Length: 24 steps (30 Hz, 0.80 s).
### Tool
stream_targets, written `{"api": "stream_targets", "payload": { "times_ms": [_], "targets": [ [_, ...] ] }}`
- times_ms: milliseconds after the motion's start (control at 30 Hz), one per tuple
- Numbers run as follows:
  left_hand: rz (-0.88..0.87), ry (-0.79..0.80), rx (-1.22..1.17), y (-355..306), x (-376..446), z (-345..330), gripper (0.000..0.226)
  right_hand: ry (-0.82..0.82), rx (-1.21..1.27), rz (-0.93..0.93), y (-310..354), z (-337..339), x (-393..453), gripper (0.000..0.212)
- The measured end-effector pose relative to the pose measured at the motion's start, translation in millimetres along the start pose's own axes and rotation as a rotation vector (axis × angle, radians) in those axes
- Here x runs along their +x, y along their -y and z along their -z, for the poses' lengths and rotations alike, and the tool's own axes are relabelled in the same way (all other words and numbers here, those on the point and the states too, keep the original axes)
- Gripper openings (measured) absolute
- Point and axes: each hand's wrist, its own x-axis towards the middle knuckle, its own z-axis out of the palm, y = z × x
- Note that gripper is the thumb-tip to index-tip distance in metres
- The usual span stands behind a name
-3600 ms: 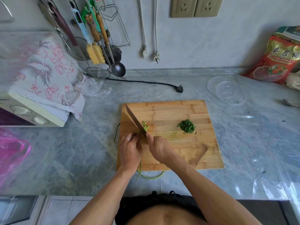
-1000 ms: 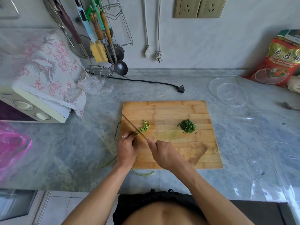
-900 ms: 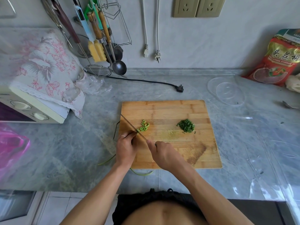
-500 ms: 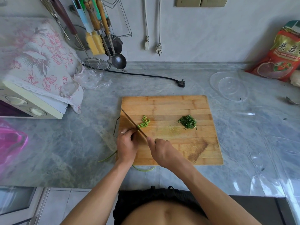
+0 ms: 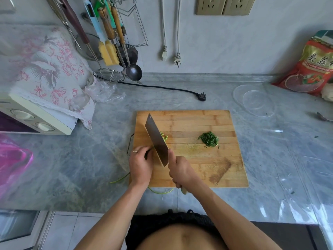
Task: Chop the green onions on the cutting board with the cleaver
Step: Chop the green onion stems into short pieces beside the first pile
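Grey marble counter (image 5: pixel 270 159) fills the view, with the wooden cutting board (image 5: pixel 207 168) at its centre. Nearest, pale stalk ends of the green onions (image 5: pixel 158 191) curl off the board's 6 o'clock edge onto the counter. The left hand (image 5: pixel 139 164) curls over the bundle at the board's 8 o'clock corner, fingertips tucked, pinning it down. The right hand (image 5: pixel 180 171) is wrapped round the handle of the cleaver (image 5: pixel 156 139), thumb up against the blade's flat. The blade runs from 5 o'clock near the hand toward 11 o'clock, its face tilted open to the camera, so it looks lifted between strokes.

The stalks' long axis seems to run from 6 o'clock up under the left hand; their cut end is hidden. Fresh pieces (image 5: pixel 164 137) lie just right of the blade; farther toward 3 o'clock sits the chopped pile (image 5: pixel 209 139).

To chop well, I would keep the knuckles as the blade's guide, fingertips back, and feed the stalks forward in even steps.
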Motion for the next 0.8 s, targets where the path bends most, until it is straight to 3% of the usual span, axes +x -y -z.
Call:
{"api": "stream_targets", "payload": {
  "times_ms": [100, 267, 400, 633, 800],
  "targets": [
    [-0.037, 0.022, 0.045, 2.9, 2.5, 1.3, 0.008, -0.014, 0.029, -0.004, 3.3, 0.7, 0.3, 0.065],
    [-0.109, 0.053, 0.137, 4.4, -1.6, 3.5, 0.011, -0.058, -0.167, 0.088, 2.3, 9.0, -3.1, 0.057],
    [-0.101, 0.070, 0.143, 8.0, -2.3, 5.0, 0.021, 0.007, -0.300, 0.176, 4.5, 15.1, -13.0, 0.044],
    [-0.021, 0.048, 0.038, 5.1, 8.5, 3.2, 0.023, 0.028, -0.448, 0.110, 0.8, 14.5, -21.7, 0.064],
    [0.030, 0.014, -0.042, -1.1, 11.9, 5.7, 0.024, 0.039, -0.428, 0.109, -0.4, 12.6, -18.6, 0.090]
  ]
}}
